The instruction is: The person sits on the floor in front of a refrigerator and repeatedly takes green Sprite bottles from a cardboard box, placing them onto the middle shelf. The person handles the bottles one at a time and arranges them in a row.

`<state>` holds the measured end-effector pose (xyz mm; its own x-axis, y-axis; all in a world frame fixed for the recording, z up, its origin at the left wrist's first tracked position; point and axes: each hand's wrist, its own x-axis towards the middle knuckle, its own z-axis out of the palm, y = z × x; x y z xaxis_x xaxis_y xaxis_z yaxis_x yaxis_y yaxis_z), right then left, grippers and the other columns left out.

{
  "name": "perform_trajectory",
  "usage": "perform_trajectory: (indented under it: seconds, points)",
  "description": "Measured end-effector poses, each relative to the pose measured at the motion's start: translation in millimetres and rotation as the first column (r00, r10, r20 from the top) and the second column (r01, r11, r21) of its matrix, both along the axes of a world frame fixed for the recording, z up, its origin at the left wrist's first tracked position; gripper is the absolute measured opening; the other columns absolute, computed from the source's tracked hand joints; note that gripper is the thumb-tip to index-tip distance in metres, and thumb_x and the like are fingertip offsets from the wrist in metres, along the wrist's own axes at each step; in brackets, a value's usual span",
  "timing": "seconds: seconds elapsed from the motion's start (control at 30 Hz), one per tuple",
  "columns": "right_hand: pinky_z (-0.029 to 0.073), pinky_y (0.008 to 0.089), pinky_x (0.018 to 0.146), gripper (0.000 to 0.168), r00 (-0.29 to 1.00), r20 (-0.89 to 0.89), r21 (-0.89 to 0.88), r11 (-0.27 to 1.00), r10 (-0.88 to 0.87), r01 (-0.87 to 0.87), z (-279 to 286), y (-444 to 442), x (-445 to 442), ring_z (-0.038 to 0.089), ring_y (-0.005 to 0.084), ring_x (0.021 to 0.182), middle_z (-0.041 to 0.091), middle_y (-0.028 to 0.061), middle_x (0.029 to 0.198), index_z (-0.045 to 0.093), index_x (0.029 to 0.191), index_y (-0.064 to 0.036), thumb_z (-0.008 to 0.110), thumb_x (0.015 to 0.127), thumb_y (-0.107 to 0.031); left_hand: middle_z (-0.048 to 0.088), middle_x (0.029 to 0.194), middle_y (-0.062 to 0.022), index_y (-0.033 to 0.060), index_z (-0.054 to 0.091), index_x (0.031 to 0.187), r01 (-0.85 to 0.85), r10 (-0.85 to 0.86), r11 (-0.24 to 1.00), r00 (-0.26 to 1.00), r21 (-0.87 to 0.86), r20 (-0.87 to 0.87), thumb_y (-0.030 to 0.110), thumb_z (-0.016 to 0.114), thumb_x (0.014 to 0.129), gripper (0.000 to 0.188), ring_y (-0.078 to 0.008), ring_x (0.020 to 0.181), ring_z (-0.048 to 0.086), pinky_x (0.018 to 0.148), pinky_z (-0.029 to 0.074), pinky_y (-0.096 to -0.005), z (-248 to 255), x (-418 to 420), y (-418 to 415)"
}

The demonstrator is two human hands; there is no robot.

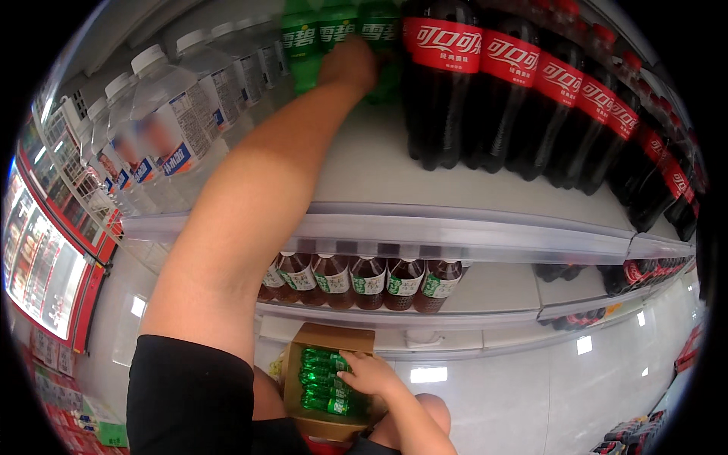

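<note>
My left hand (348,62) reaches deep onto the upper shelf, against the middle of three green plastic Sprite bottles (338,28). Its fingers are turned away, so their grip is hidden. That bottle's lower part is behind the hand. Down by my knees stands an opened cardboard box (330,426), with several green Sprite bottles (321,378) lying on their sides in it. My right hand (367,372) rests over the right part of these bottles, thumb and fingers apart, fingertips touching them.
Large Coca-Cola bottles (446,108) line the upper shelf (364,165) on the right. Clear water bottles (170,114) stand on the left. A raised plastic strip (455,227) edges the shelf. Below are brown tea bottles (367,281). Lit drinks coolers (42,250) stand far left.
</note>
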<state>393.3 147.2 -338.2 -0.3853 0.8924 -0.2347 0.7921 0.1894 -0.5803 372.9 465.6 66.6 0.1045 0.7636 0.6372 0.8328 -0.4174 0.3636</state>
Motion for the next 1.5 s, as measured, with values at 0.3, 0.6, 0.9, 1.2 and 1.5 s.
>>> perform_trajectory:
  seconds: [0.3,0.6,0.9,1.2,1.5]
  points:
    - [0.046,0.0477,0.102,0.062,0.997,-0.081,-0.126,0.992,0.003,-0.013,24,1,-8,0.054,0.0392,0.125,0.050,0.0222,0.142,0.040,0.147,-0.010,0.052,0.096,-0.042,0.067,0.121,-0.0184,0.0070,0.073,0.110,-0.064,0.056,0.996,0.990,-0.056,-0.130,0.054,0.067,0.086,0.053,-0.0378,0.114,0.064,0.094,0.054,-0.0458,2,3,20]
    - [0.046,0.0471,0.101,0.065,0.996,-0.091,-0.173,0.984,0.023,-0.039,28,2,-8,0.054,0.0397,0.125,0.047,0.0220,0.144,0.037,0.149,-0.012,0.052,0.095,-0.045,0.067,0.120,-0.0202,0.0066,0.073,0.111,-0.055,0.043,0.997,0.981,-0.059,-0.187,0.055,0.062,0.090,0.054,-0.0378,0.114,0.064,0.091,0.054,-0.0465,6,4,17]
    - [0.044,0.0482,0.104,0.063,0.997,-0.080,-0.113,0.993,0.016,-0.025,24,4,-4,0.052,0.0368,0.128,0.049,0.0190,0.145,0.040,0.148,-0.011,0.052,0.095,-0.045,0.069,0.110,-0.0242,0.0026,0.073,0.105,-0.043,0.042,0.999,0.986,-0.007,-0.162,0.052,0.063,0.089,0.053,-0.0404,0.105,0.066,0.090,0.054,-0.0477,-1,-3,22]
    - [0.045,0.0466,0.102,0.068,0.984,-0.160,-0.085,0.994,-0.079,0.066,6,10,16,0.056,0.0432,0.120,0.057,0.0260,0.133,0.041,0.147,-0.008,0.057,0.092,-0.045,0.070,0.107,-0.0228,0.0007,0.073,0.101,-0.085,0.084,0.996,0.950,0.010,-0.300,0.040,0.066,0.088,0.042,-0.0395,0.103,0.067,0.090,0.054,-0.0458,20,-5,-40]
    - [0.043,0.0443,0.106,0.068,0.976,-0.186,-0.070,0.992,-0.116,0.105,-12,8,18,0.053,0.0423,0.124,0.054,0.0275,0.136,0.043,0.144,-0.003,0.057,0.092,-0.045,0.065,0.073,-0.0173,0.0006,0.069,0.084,0.423,-0.411,0.867,0.906,0.263,-0.104,0.015,0.060,0.092,0.019,-0.0376,0.064,0.063,0.060,0.049,-0.0410,-42,-92,-228]
